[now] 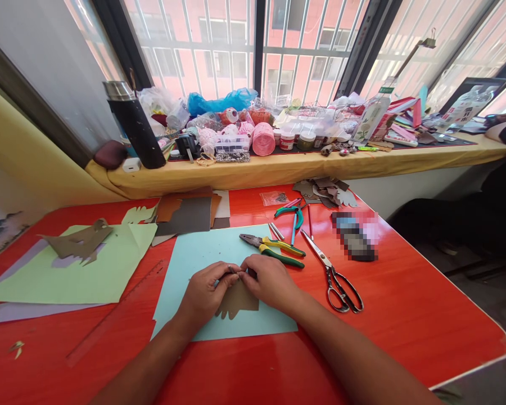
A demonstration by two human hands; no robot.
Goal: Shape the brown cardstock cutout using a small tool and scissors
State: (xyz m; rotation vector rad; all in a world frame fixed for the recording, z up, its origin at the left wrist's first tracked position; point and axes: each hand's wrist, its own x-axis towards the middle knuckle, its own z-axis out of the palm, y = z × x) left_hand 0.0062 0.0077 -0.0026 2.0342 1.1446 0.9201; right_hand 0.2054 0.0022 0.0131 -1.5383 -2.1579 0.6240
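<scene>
My left hand (pixel 211 289) and my right hand (pixel 270 279) meet above a light blue sheet (pixel 181 275) on the red table. Their fingertips pinch together at the upper edge of a brown cut-out piece (pixel 238 301), whose lower left edge is scalloped. Anything small between the fingertips is too hidden to name. Just beyond my right hand lie pliers with yellow and green handles (pixel 274 247). Black-handled scissors (pixel 333 273) rest to the right of the sheet.
Green-handled pliers (pixel 293 212), a scrap pile (pixel 324 191) and a pixelated object (pixel 356 236) lie behind and right. Brown and grey sheets (pixel 189 214) are at the back. Leftward are a pale green sheet (pixel 109 281) and a clear ruler (pixel 113 315). A cluttered windowsill (pixel 287 169) runs behind.
</scene>
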